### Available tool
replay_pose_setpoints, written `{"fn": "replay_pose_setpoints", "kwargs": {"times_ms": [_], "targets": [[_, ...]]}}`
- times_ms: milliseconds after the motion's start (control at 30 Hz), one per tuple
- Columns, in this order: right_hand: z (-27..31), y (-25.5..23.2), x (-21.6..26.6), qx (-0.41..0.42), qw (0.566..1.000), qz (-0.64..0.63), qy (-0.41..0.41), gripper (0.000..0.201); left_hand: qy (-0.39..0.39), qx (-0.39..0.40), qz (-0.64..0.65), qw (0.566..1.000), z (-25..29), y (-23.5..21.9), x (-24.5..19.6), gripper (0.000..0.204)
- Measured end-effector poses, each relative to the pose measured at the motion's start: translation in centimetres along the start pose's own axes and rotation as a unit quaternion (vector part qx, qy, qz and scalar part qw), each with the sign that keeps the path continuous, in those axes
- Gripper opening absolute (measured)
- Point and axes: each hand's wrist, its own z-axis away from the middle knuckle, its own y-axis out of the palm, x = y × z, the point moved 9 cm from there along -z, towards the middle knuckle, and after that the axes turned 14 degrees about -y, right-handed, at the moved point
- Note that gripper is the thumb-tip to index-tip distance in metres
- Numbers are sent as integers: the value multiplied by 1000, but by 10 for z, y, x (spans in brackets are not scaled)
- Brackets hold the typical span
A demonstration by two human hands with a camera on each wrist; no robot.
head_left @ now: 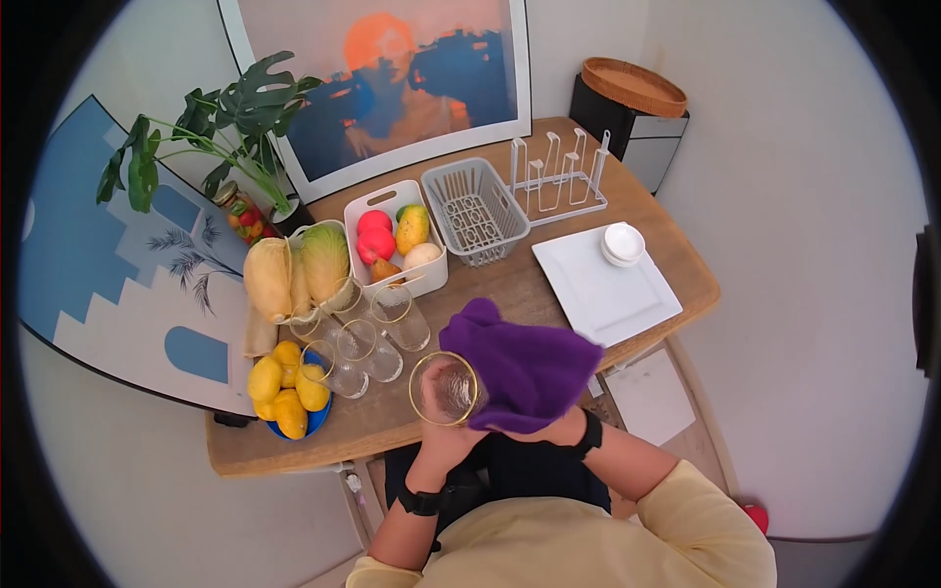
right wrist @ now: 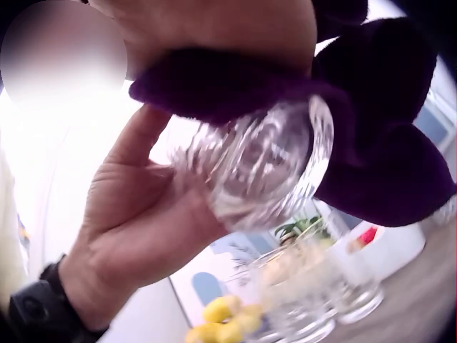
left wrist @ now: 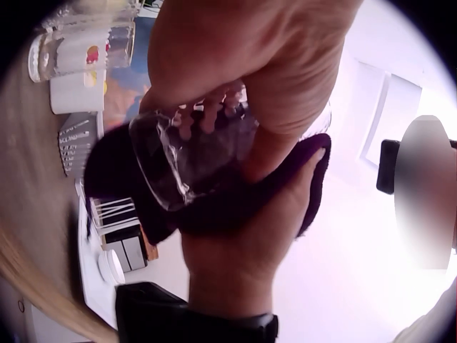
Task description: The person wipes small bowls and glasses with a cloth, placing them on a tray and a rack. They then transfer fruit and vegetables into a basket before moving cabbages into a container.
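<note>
My left hand (head_left: 449, 446) grips a clear gold-rimmed drinking glass (head_left: 469, 390), its fingers curled round the side. The thick base of the glass (right wrist: 275, 161) shows in the right wrist view, facing a purple cloth. In my right hand (head_left: 557, 431) is that purple cloth (head_left: 529, 367), bunched up and pressed against the glass's side. The left wrist view has the right thumb (left wrist: 314, 168) lying over the cloth's edge; the other right fingers are hidden under the fabric. Left of the hands, several matching glasses (head_left: 400, 318) stand on the wooden table (head_left: 490, 306).
Lemons lie on a blue plate (head_left: 319, 419) at the left. Behind are a white fruit bin (head_left: 428, 284), a grey basket (head_left: 480, 250) and a white cup rack (head_left: 569, 214). A white square tray (head_left: 598, 294) with small white bowls (head_left: 623, 242) sits at the right.
</note>
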Motion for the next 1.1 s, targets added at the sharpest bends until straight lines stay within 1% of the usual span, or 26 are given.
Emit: {"fn": "replay_pose_setpoints", "kwargs": {"times_ms": [33, 100, 133, 167, 233, 267, 333, 367, 433, 500, 533, 567, 633, 667, 733, 767, 800, 833, 867, 900, 933, 967, 1000, 1033, 1067, 1100], "targets": [[13, 10, -15, -62, 990, -114, 61, 51, 2, -7, 21, 1000, 2, 1, 1, 84], [28, 28, -35, -192, 910, -323, 176, 43, 8, -17, 41, 999, 0, -1, 2, 83], [26, 28, -34, -193, 909, -324, 176, 43, 73, -11, 24, 997, 2, -2, -7, 82], [40, 42, -47, -186, 852, -378, 311, 40, 137, -4, 8, 991, 7, -1, -17, 81], [56, 56, -51, -175, 707, -436, 529, 39, 180, -31, -31, 983, 9, 1, -30, 81], [55, 63, -51, -175, 707, -436, 529, 39, 222, -59, -69, 971, 13, 1, -40, 80], [77, 79, -60, -311, 594, -462, 581, 42, 228, -64, -71, 969, 13, 2, -41, 80], [84, 84, -63, -311, 594, -462, 580, 42, 233, -70, -72, 967, 13, 1, -42, 81], [92, 76, -70, -288, 673, -368, 573, 37, 212, -66, -58, 973, 13, -1, -36, 82], [97, 80, -71, -296, 649, -393, 580, 38, 190, -61, -43, 979, 15, -3, -32, 83], [97, 82, -70, -304, 623, -417, 588, 39, 126, -32, 56, 990, 12, -8, -24, 83], [96, 80, -70, -305, 624, -417, 587, 39, 61, -2, 154, 986, 9, -9, -13, 83], [75, 75, -58, -257, 637, -460, 563, 33, 42, 10, 196, 980, 8, -11, -1, 83], [51, 68, -49, -236, 687, -489, 482, 28, 24, 22, 239, 970, 6, -11, 9, 83], [51, 82, -51, -219, 664, -533, 476, 26, 38, 29, 207, 977, 6, -7, 14, 85], [51, 85, -54, -224, 667, -529, 474, 26, 46, 46, 248, 967, 6, -3, 6, 85], [39, 73, -55, -216, 757, -464, 407, 26, 52, 63, 289, 954, 7, 0, 1, 84], [28, 60, -53, -203, 833, -391, 335, 27, 12, 88, 294, 952, 8, 3, 7, 84], [29, 54, -59, -204, 835, -388, 333, 27, 14, 92, 295, 951, 8, 2, 7, 84], [21, 50, -60, -41, 922, -247, 296, 27, -31, 89, 310, 946, 5, 2, 16, 79], [14, 51, -60, 123, 958, -92, 243, 28, -76, 86, 324, 939, 4, 2, 25, 74], [11, 47, -65, 173, 949, -52, 258, 33, -76, 88, 322, 940, 4, 3, 27, 74], [12, 42, -65, 170, 949, -50, 259, 33, -111, 50, 347, 930, 2, 0, 38, 68], [12, 23, -69, 108, 957, 5, 269, 33, -145, 12, 371, 917, 1, -2, 48, 62], [12, 3, -71, 46, 958, 61, 276, 34, -142, 16, 370, 918, -2, 1, 47, 62], [15, -19, -70, -74, 943, 10, 326, 40, -115, -22, 346, 931, -4, -3, 43, 58]]}}
